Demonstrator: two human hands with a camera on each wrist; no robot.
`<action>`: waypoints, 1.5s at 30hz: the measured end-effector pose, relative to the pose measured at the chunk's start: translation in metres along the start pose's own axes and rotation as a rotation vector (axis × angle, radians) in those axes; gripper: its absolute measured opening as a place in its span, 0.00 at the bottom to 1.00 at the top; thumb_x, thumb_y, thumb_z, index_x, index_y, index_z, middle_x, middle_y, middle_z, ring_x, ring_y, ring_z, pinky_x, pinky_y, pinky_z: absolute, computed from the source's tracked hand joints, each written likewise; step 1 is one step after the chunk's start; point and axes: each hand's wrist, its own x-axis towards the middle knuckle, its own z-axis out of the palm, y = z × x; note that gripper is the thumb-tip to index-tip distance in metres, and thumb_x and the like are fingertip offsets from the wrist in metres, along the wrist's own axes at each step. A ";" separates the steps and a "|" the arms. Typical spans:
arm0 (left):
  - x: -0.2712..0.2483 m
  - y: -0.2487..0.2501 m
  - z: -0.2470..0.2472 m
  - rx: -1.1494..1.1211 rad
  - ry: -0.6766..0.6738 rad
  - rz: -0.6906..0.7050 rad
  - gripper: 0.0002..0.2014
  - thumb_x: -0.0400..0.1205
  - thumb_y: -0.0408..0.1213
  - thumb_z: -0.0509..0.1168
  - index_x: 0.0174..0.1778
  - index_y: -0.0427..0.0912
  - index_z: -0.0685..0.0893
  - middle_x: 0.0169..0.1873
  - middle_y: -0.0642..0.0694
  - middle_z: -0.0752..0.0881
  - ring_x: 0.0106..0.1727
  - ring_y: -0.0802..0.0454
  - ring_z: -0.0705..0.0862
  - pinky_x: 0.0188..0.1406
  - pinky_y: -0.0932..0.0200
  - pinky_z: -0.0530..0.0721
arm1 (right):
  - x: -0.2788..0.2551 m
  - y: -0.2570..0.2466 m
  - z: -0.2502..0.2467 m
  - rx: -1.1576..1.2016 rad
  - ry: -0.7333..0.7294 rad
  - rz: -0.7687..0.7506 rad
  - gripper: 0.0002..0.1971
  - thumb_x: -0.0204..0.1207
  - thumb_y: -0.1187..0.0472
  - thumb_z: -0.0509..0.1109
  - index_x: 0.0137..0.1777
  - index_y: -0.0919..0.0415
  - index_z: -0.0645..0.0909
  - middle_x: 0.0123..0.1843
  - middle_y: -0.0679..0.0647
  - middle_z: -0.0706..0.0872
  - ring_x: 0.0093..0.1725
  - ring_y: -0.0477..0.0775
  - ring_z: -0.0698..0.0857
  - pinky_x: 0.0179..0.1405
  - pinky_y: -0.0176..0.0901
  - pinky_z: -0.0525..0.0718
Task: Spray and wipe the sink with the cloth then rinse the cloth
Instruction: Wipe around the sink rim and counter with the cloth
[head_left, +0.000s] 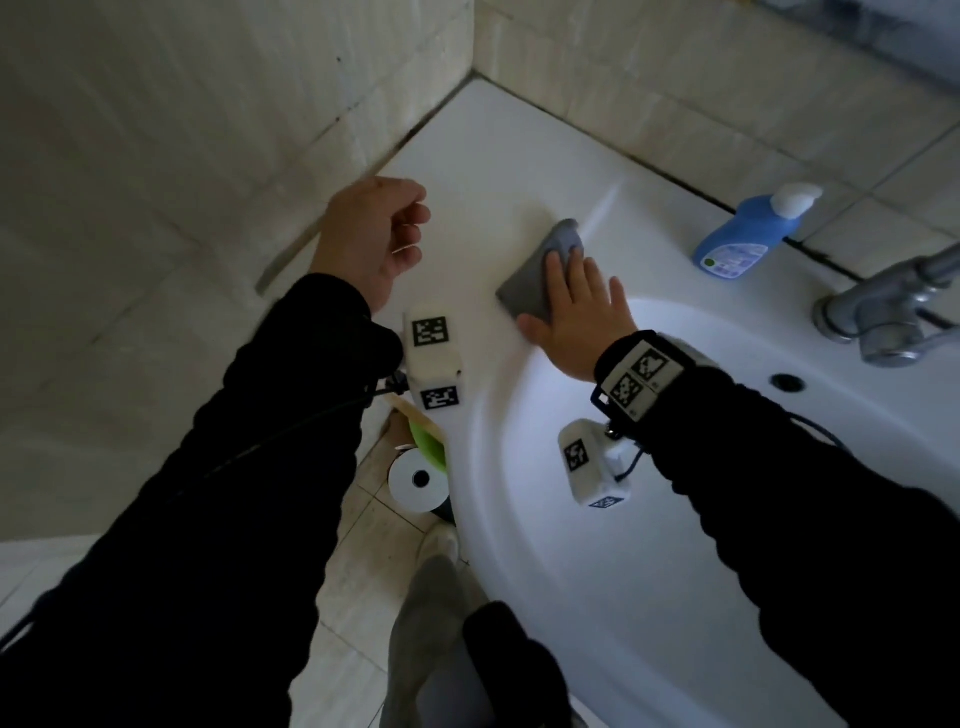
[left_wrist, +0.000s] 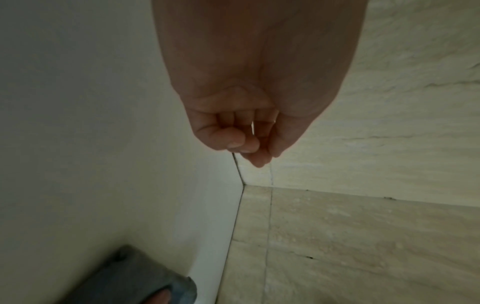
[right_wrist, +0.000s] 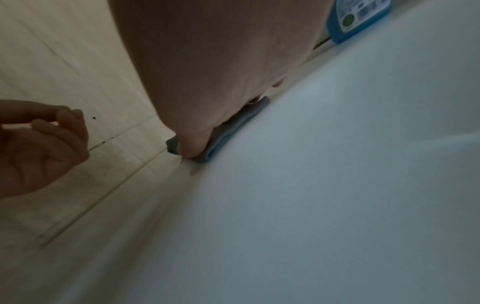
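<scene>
A grey cloth (head_left: 524, 286) lies flat on the back-left ledge of the white sink (head_left: 545, 519). My right hand (head_left: 576, 306) presses it down with straight, spread fingers. In the right wrist view the palm (right_wrist: 207, 72) covers the cloth (right_wrist: 228, 129), which shows only as a thin edge. My left hand (head_left: 400, 234) hovers above the ledge's left side near the tiled wall, fingers loosely curled, holding nothing. The left wrist view shows those curled fingers (left_wrist: 241, 133) and a corner of the cloth (left_wrist: 135, 275) below. A blue bottle (head_left: 743, 234) with a white cap stands at the back wall.
A chrome faucet (head_left: 883, 306) sits at the right, with an overflow hole (head_left: 787, 382) below it. Tiled walls meet in the corner behind the ledge. On the floor left of the sink are a paper roll (head_left: 418, 480) and a green object (head_left: 428, 441).
</scene>
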 end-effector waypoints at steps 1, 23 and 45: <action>-0.002 -0.002 0.002 0.008 0.003 -0.003 0.05 0.75 0.34 0.64 0.33 0.44 0.79 0.22 0.51 0.81 0.20 0.58 0.73 0.20 0.69 0.71 | -0.003 -0.004 0.002 0.015 0.004 0.002 0.39 0.79 0.38 0.48 0.82 0.58 0.37 0.85 0.63 0.40 0.84 0.62 0.44 0.82 0.61 0.46; -0.063 -0.062 0.017 0.344 -0.132 0.079 0.08 0.76 0.30 0.64 0.31 0.42 0.78 0.24 0.44 0.81 0.23 0.52 0.77 0.24 0.63 0.77 | -0.110 -0.053 0.035 0.074 -0.116 -0.352 0.37 0.78 0.47 0.57 0.82 0.54 0.42 0.86 0.58 0.42 0.84 0.60 0.45 0.83 0.62 0.51; -0.125 -0.116 -0.040 1.794 -1.045 0.992 0.34 0.78 0.55 0.33 0.76 0.49 0.68 0.80 0.44 0.66 0.83 0.37 0.53 0.80 0.37 0.43 | -0.187 0.032 0.019 0.727 0.501 0.563 0.12 0.74 0.63 0.63 0.57 0.60 0.78 0.63 0.57 0.84 0.63 0.58 0.81 0.58 0.43 0.76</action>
